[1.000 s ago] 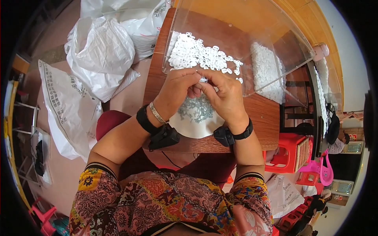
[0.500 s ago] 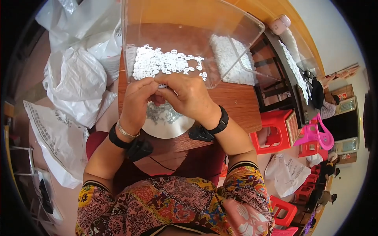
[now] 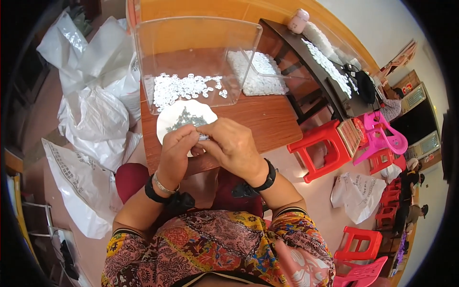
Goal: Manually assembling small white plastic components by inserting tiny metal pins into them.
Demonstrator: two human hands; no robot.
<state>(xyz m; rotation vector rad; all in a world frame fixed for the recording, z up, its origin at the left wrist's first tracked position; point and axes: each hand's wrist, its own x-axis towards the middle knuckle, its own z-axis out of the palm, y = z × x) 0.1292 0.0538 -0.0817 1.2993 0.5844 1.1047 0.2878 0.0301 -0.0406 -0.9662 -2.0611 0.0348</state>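
Observation:
My left hand (image 3: 175, 149) and my right hand (image 3: 233, 139) meet over the near edge of the table, fingertips pinched together. A small white plastic piece (image 3: 204, 137) shows between them; its details are partly hidden by the fingers. Just beyond the hands lies a round whitish plate (image 3: 165, 117) with a heap of small grey metallic-looking parts (image 3: 189, 116). Behind the plate, many small white plastic pieces (image 3: 179, 88) with holes are spread inside a clear plastic box (image 3: 198, 28) lying on its side, its open side toward me.
The brown wooden table (image 3: 258, 117) also carries a bag of white pieces (image 3: 263, 74) at right. A dark side table (image 3: 330, 86) holds more pieces and a pink jar (image 3: 299, 21). Red stools (image 3: 325, 148) stand right, white sacks (image 3: 93, 115) left. Other people sit far right.
My hands have drawn nearer to my body, from over the plate's far side to its near side, still pinched together. The whole view has shifted, and the plate now shows beyond the hands.

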